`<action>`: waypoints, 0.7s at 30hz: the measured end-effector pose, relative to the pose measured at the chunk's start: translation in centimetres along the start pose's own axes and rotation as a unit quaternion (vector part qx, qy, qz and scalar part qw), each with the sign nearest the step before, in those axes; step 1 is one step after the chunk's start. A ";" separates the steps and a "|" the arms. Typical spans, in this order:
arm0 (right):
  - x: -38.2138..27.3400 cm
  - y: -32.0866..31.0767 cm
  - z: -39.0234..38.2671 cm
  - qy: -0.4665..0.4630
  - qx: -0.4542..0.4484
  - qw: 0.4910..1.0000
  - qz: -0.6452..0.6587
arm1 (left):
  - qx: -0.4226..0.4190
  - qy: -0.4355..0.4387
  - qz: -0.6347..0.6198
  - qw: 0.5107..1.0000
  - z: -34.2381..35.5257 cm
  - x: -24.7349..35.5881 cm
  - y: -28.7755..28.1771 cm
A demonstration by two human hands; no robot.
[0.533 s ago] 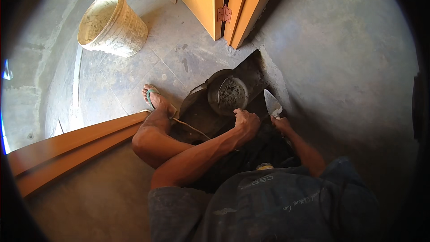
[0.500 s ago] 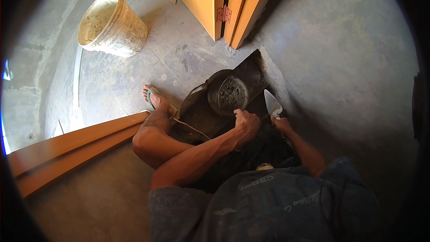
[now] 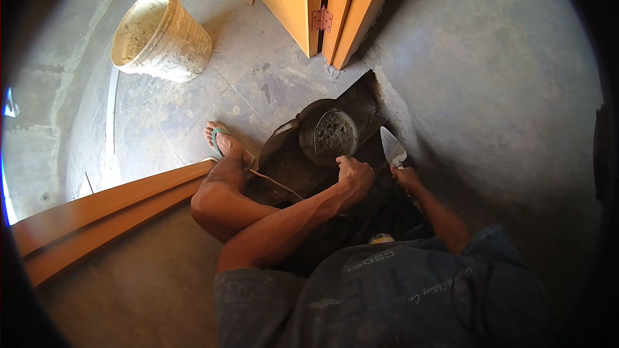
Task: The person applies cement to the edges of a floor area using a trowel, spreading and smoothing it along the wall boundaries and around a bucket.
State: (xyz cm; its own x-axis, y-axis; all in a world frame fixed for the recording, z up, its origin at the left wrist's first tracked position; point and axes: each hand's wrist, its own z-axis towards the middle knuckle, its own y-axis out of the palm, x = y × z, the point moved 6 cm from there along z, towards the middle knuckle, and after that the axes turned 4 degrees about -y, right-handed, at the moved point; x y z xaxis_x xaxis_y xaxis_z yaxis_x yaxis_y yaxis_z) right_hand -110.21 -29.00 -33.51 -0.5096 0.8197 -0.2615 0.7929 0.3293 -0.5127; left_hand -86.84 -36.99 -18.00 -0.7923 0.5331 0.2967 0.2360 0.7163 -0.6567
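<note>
Trowel (image 3: 391, 147) and mortar pan (image 3: 327, 135) on the floor by the wall

Right hand (image 3: 405, 175) grips the trowel handle, blade pointing up; left hand (image 3: 354, 177) is closed on the pan's near rim.

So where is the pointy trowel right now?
In the head view the trowel is right of centre, held in the right hand, blade up against the grey wall, just right of the dark pan of mortar.
</note>
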 end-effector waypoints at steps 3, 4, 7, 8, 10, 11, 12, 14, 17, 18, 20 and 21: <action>0.8 -0.2 0.8 -0.010 0.001 1.000 -0.010 | 0.010 -0.004 -0.005 1.000 0.2 0.2 -0.3; 0.9 -0.1 0.9 -0.010 -0.001 1.000 -0.012 | 0.008 -0.007 -0.001 1.000 0.1 0.3 -0.3; 1.2 0.0 1.1 -0.009 0.009 1.000 -0.013 | 0.015 -0.021 0.015 1.000 -0.2 0.5 -0.6; 1.1 0.1 1.0 -0.012 0.010 1.000 -0.013 | 0.023 -0.030 0.028 0.999 -0.4 0.5 -0.7; 1.0 0.1 0.9 -0.014 0.010 1.000 -0.015 | 0.020 -0.029 0.020 0.999 -0.5 0.6 -0.7; 1.1 0.1 0.9 -0.012 0.007 1.000 -0.011 | 0.019 -0.026 0.015 0.999 -0.6 0.7 -0.7; 1.2 0.0 0.9 -0.010 0.005 1.000 -0.007 | 0.018 -0.026 0.014 0.999 -0.6 0.7 -0.7; 0.4 0.2 0.3 -0.007 0.003 1.000 -0.013 | 0.005 -0.025 0.004 1.000 -0.9 0.4 -0.6; -0.1 0.3 0.0 -0.012 0.006 1.000 -0.017 | 0.006 -0.034 0.004 0.999 -0.9 0.0 -0.5; -0.2 0.2 0.0 -0.021 0.008 1.000 -0.015 | 0.005 -0.036 0.002 0.999 -0.9 0.0 -0.5; 0.1 0.4 0.2 -0.021 0.000 1.000 0.000 | -0.017 -0.036 0.019 0.999 -1.0 0.2 -0.4; 0.3 0.5 0.3 -0.021 -0.003 1.000 0.017 | -0.020 -0.039 0.017 0.999 -1.1 0.3 -0.5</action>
State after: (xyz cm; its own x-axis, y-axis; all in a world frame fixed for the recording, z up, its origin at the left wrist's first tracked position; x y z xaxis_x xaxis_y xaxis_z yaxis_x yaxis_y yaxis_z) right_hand -110.05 -28.73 -34.09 -0.4961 0.8100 -0.3125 0.8117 0.3050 -0.4981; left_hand -86.62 -36.67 -16.83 -0.8249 0.5211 0.2190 0.2836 0.7166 -0.6372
